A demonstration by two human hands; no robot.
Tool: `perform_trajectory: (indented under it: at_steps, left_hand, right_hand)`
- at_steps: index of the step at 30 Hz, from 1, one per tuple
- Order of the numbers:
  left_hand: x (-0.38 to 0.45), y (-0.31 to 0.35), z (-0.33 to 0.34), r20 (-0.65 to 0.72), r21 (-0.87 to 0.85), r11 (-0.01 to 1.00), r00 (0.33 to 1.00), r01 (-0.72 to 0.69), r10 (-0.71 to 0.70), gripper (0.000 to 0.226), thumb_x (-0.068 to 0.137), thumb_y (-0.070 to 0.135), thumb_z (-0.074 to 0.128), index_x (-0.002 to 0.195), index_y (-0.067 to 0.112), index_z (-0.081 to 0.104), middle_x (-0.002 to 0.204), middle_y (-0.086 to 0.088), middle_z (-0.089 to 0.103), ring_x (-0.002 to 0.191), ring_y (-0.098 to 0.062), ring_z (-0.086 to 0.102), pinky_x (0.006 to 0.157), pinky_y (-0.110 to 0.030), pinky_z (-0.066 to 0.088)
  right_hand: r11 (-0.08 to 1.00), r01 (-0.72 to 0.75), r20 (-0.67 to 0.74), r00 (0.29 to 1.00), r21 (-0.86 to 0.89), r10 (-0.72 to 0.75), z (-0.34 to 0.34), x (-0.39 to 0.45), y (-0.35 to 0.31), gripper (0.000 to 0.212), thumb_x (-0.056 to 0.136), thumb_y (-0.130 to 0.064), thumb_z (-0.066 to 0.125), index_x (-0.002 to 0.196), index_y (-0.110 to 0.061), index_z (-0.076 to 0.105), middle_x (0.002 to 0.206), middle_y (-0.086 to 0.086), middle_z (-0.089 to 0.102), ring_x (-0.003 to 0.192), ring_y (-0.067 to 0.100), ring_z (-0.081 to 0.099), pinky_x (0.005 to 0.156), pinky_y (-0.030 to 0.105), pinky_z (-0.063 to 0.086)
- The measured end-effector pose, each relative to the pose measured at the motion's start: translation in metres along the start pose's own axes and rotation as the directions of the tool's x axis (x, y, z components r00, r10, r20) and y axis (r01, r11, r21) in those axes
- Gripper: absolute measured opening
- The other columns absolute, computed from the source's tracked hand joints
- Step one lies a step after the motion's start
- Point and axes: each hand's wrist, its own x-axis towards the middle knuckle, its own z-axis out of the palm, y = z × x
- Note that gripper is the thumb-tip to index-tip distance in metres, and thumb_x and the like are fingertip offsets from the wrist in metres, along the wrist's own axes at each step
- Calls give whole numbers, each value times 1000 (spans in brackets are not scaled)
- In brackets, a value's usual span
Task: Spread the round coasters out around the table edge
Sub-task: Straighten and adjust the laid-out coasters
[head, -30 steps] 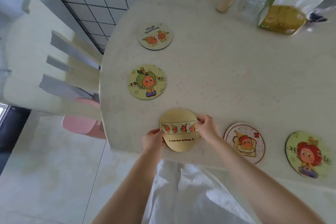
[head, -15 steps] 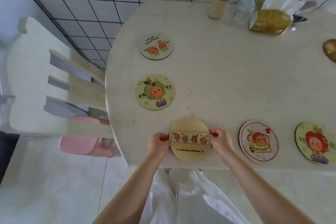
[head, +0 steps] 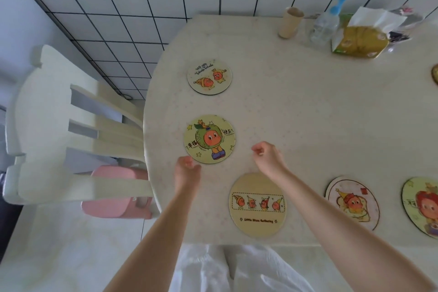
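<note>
Several round cartoon coasters lie along the edge of the pale table (head: 308, 114). The yellow coaster with a row of small figures (head: 257, 205) lies flat at the near edge, free of both hands. My left hand (head: 186, 170) hovers just below the green-figure coaster (head: 209, 139), fingers loosely curled, holding nothing. My right hand (head: 269, 157) floats to the right of that coaster and above the yellow one, fingers curled, empty. Another coaster (head: 209, 77) lies further up the left edge. Two more (head: 352, 201) (head: 423, 206) lie at the near right, and a sliver of one (head: 435, 74) shows at the right border.
At the back of the table stand a paper cup (head: 290, 22), a clear pump bottle (head: 326, 23) and a tissue pack (head: 362, 38). A white slatted chair (head: 71, 137) with a pink stool (head: 118, 194) under it stands left of the table. A tiled wall rises behind.
Both hands have let go of the yellow coaster, which now lies on the table's near edge. The hands have lifted and moved forward to either side of the green-figure coaster.
</note>
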Motion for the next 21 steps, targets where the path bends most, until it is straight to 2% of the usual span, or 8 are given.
perform_trajectory:
  at_steps: [3,5,7,10,12,14,17,21]
  left_hand:
    - [18,12,0,-56,-105,994,997,38,-44,24,80,6,55,99,22,54,102,-7,66,94,-28,64,74,-34,52]
    - [25,16,1,-79,-125,987,991,102,-113,37,78,4,53,113,17,56,102,-7,65,93,-29,64,71,-34,50]
    - [31,19,3,-101,-141,981,983,137,-152,33,76,2,50,105,12,61,94,-8,66,79,-28,58,66,-35,49]
    - [37,23,5,-100,-145,983,986,117,-132,18,73,-1,45,74,12,58,68,-10,56,65,-25,46,59,-35,42]
    - [40,28,4,-119,-200,972,982,123,-148,18,78,0,49,82,12,62,72,-8,65,61,-27,54,61,-34,52]
    - [44,31,0,-137,-251,961,979,113,-151,19,82,4,53,92,16,63,81,-9,69,69,-27,64,68,-39,59]
    - [54,34,-4,-152,-187,980,984,66,-96,16,83,9,58,94,20,63,89,-4,69,86,-29,67,79,-48,58]
    - [62,38,-9,-143,-78,996,989,34,-45,12,84,10,61,91,21,62,88,1,68,89,-26,66,77,-41,55]
  right_hand:
    - [998,-32,-6,999,50,32,11,36,-30,28,89,-9,52,113,-9,65,116,9,68,102,23,60,97,39,48]
    - [990,-83,23,996,113,81,17,56,-46,31,89,-7,49,117,-6,63,117,14,67,93,23,58,96,44,50]
    - [982,-135,46,990,129,130,22,70,-54,35,89,-6,46,121,-4,60,120,17,65,97,26,61,97,46,50]
    - [982,-171,19,985,83,170,28,79,-57,34,90,-8,45,119,-7,61,120,14,64,103,34,64,94,41,51]
    - [983,-173,13,985,62,172,30,80,-57,29,89,-9,43,109,-10,64,111,12,67,98,33,66,90,39,54]
    - [984,-167,30,986,62,166,33,77,-56,25,88,-8,42,99,-11,64,102,9,67,92,31,66,83,39,56]
    - [991,-135,30,990,14,135,37,70,-55,17,89,-10,45,90,-13,62,89,2,63,88,25,60,70,29,49]
    - [993,-120,44,992,6,120,42,62,-45,20,87,-3,44,85,-15,60,90,2,62,79,17,54,53,17,37]
